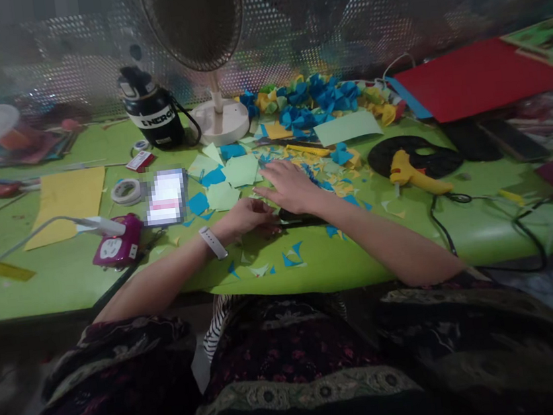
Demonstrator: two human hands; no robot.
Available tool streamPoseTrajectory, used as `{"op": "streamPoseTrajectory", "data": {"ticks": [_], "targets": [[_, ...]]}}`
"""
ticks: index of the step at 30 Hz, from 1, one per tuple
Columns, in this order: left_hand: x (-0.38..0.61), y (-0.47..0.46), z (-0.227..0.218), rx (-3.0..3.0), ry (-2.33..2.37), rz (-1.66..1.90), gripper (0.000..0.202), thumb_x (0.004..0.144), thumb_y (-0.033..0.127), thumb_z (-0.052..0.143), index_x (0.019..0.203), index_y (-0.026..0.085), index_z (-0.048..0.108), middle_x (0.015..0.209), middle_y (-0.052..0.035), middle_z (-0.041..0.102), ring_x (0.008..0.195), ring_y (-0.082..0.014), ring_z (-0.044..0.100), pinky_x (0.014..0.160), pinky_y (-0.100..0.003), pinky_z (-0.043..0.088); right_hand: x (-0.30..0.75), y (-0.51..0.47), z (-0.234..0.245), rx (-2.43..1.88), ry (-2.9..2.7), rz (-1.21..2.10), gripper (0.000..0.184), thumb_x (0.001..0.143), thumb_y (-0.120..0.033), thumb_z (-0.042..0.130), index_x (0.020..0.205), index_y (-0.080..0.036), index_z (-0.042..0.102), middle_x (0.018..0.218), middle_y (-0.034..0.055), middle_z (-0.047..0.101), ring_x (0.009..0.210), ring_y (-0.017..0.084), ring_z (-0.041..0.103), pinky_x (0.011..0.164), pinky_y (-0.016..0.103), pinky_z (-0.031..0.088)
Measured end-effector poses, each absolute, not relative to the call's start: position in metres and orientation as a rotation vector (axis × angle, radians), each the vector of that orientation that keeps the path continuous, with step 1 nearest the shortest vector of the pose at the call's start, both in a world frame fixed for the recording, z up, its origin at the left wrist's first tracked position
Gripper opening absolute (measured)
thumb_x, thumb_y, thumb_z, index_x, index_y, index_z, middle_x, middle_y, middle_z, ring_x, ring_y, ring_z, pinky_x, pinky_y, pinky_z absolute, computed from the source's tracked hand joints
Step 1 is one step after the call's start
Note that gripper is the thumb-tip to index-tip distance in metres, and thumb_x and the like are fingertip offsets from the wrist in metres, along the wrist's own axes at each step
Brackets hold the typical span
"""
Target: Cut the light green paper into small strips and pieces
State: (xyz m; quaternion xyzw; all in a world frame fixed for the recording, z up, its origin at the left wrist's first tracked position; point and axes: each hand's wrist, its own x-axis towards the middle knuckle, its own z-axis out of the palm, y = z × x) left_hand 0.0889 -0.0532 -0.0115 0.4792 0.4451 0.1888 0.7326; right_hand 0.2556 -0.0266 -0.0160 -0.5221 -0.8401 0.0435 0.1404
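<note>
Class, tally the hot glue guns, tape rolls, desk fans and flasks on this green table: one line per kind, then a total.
Hot glue guns: 1
Tape rolls: 2
Desk fans: 1
Flasks: 1
Total: 5

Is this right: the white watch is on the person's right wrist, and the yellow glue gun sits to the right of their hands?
No: the head view shows the white watch on the left wrist, not the right. The yellow glue gun is as you said.

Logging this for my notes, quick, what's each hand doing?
Left hand: curled, cannot tell if it holds anything.
Right hand: open, flat over paper scraps.
</note>
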Motion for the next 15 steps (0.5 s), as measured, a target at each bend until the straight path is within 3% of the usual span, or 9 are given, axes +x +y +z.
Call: {"op": "streamPoseTrajectory", "data": {"ticks": [15], "targets": [[0.0875,-0.0556,-0.0116,1.057,0.974,0.413,0.019,0.079,0.005,0.071,0.069,0.012,0.057,0.064,-0.0025,0.068,0.066,-0.0152,0.072,0.072,-0.03,0.058,0.2545,-0.025,-0.0156,-1.517,-2.429,0.142,0.06,0.1,-0.052,0.034,0.133,-0.008,0.057,0.137,0.0197,0.057,0.129,0.035,0.044,0.109,0.047,0.03]]}}
